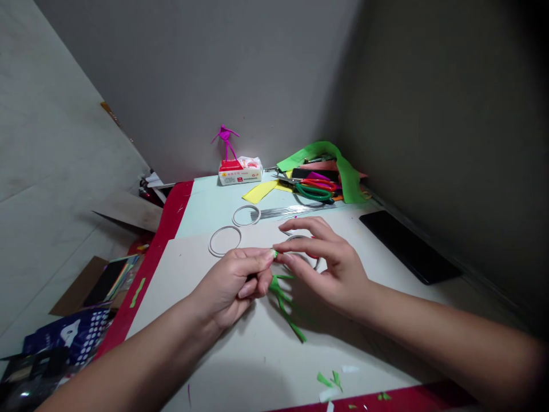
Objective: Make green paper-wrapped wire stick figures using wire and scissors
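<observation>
My left hand [229,286] and my right hand [319,263] meet over a grey-white card sheet [206,286]. Between their fingertips is a small green paper piece [275,253]. Fringed green paper strips [281,300] hang below it, and I cannot tell whether they are joined to it. Under my right fingers lies a pale wire ring [302,254], partly hidden. Two more rings sit to the left: one [225,241] on the card, the other [246,215] beyond it.
Beyond the hands lie thin metal rods [291,210], green-handled scissors [313,193], red-handled scissors [319,184], yellow paper [259,191], green paper [343,169], a small box [240,171] and a magenta wire figure [225,140]. A black phone [409,246] lies right; green scraps [330,380] lie near.
</observation>
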### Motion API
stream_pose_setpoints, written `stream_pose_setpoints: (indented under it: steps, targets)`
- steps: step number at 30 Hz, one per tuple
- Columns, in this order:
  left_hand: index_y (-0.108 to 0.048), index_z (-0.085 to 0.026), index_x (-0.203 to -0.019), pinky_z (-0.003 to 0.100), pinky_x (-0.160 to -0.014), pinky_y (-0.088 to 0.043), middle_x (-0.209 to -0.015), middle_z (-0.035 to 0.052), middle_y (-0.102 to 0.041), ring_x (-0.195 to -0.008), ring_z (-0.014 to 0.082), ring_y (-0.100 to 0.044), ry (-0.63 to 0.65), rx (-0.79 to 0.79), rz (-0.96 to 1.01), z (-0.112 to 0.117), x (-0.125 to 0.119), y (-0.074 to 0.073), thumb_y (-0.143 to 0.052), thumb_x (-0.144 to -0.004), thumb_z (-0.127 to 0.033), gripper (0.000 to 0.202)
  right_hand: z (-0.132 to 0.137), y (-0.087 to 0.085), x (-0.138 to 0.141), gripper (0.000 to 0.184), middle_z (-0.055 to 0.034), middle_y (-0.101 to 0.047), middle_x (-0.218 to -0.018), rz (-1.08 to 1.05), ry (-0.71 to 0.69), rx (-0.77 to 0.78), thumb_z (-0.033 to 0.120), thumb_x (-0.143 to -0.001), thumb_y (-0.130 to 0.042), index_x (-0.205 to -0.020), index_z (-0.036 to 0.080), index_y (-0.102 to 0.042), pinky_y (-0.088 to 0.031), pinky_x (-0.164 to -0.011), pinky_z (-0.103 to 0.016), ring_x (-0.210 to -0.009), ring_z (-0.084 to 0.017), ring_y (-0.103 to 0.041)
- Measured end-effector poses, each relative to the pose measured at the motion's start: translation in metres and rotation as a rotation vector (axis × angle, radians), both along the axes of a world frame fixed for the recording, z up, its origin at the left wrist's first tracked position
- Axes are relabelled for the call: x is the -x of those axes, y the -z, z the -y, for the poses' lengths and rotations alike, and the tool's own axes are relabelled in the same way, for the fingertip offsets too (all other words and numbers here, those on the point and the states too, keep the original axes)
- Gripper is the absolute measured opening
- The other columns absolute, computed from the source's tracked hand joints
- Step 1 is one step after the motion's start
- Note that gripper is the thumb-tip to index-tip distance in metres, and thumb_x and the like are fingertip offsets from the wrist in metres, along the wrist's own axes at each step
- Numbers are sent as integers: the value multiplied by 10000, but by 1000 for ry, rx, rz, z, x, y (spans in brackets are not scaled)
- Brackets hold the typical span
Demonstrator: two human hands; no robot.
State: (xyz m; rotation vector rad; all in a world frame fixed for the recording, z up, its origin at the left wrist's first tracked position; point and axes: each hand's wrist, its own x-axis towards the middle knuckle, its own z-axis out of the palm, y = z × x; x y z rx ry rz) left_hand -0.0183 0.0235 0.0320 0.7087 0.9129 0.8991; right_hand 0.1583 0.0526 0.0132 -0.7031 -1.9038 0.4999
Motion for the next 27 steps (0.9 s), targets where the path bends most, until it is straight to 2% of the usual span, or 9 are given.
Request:
stream_pose_setpoints:
  steps: [3,5,10,13,17,20,24,27]
  targets:
    - [-648,-82,-688,176,-390,-80,-392,-24,-508,-316,-6,-192,16,0,11,0,0,1,-561,-855,-149,200,0,-5,0,158,-93,-666,-1058,-49,-55,239,163,-828,-618,-865,201,-767,-474,-911,-392,-1047,-220,-598]
    - [-661,-83,-724,179,-395,-86,-392,-26,-508,-319,-3,-191,30,-7,17,-1,0,3,-561,-859,-158,184,-1,-6,0,159,-72,-675,-1043,-58,-60,335,182,-832,-616,-818,221,-770,-471,-917,-374,-1051,-209,-597]
    - [-678,-73,-776,166,-399,-135,-377,-43,-476,-316,-2,-187,26,2,24,-4,-1,7,-577,-842,-161,150,-4,-3,-1,152,-60,-680,-1018,-69,-35,452,239,-828,-631,-756,237,-766,-459,-921,-371,-1070,-213,-591]
    - [-683,-71,-796,164,-396,-143,-379,-45,-474,-316,1,-185,24,11,17,-5,-2,9,-576,-838,-163,147,-5,0,0,151,-65,-685,-1007,-91,-29,470,255,-821,-636,-732,229,-755,-469,-896,-375,-1053,-220,-603]
    - [-683,-78,-800,168,-396,-130,-387,-42,-483,-320,2,-183,30,-3,11,-5,-2,9,-586,-829,-171,138,-5,-1,0,172,-64,-688,-991,-32,-4,364,201,-829,-604,-736,227,-746,-466,-880,-386,-1028,-219,-611]
    - [-672,-89,-749,167,-397,-135,-382,-42,-482,-322,1,-184,25,-4,13,-3,-2,11,-617,-822,-199,143,-7,-1,-2,192,-56,-687,-966,62,23,170,149,-822,-586,-753,237,-741,-449,-870,-404,-1022,-227,-601]
    - [-680,-88,-751,149,-407,-176,-384,-47,-483,-328,-1,-198,22,-9,37,-4,-2,14,-621,-829,-195,146,-9,1,-5,149,-58,-679,-1029,151,79,-100,150,-789,-616,-772,242,-731,-401,-874,-442,-996,-240,-590]
    - [-684,-91,-749,143,-412,-202,-383,-51,-480,-331,2,-190,22,-12,46,-6,-3,16,-620,-829,-193,144,-10,2,-6,133,-61,-679,-1034,176,91,-151,162,-791,-618,-784,239,-727,-386,-872,-447,-980,-238,-587]
